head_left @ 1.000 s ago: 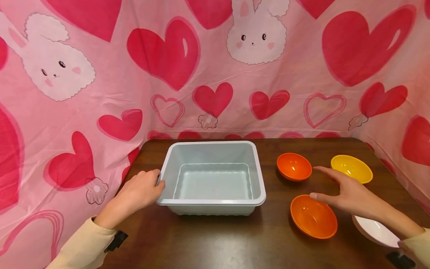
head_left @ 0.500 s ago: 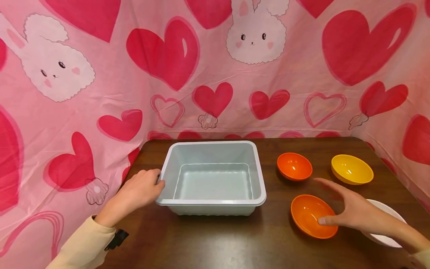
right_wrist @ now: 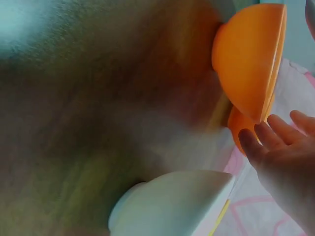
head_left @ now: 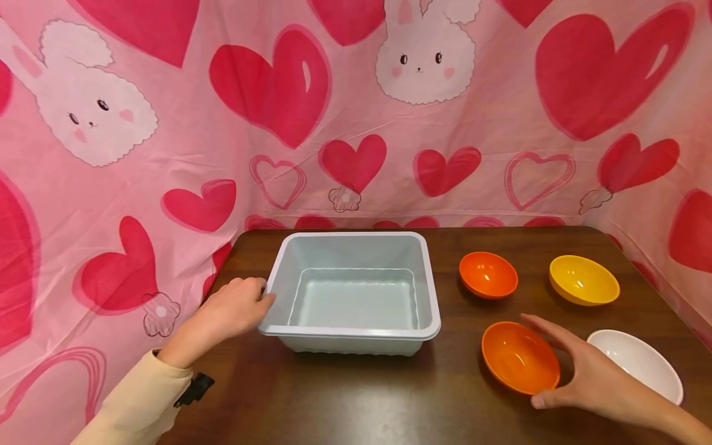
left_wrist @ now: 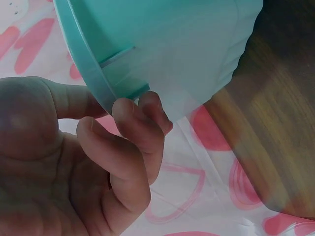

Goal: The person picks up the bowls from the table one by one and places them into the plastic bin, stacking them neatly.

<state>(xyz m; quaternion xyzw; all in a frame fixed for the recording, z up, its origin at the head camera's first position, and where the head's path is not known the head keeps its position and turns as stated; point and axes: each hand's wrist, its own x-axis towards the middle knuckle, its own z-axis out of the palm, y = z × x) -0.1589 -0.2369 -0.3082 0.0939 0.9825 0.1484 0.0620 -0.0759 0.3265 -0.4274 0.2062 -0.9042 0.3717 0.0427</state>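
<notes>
Left hand pinches the pale-grey rectangular plastic basin, presumably for steadiness — right hand, thumb and fingers apart, flanks the glossy orange round bowl on the dark-brown wood-grained table.

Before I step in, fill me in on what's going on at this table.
A person's left hand holds the rim of a light gray basin at its left side. The right hand is spread open beside the nearer orange bowl; whether it touches is hard to tell. The farther orange bowl, the yellow bowl and the white bowl stand around it on the table. All four bowls are outside the basin.
</notes>
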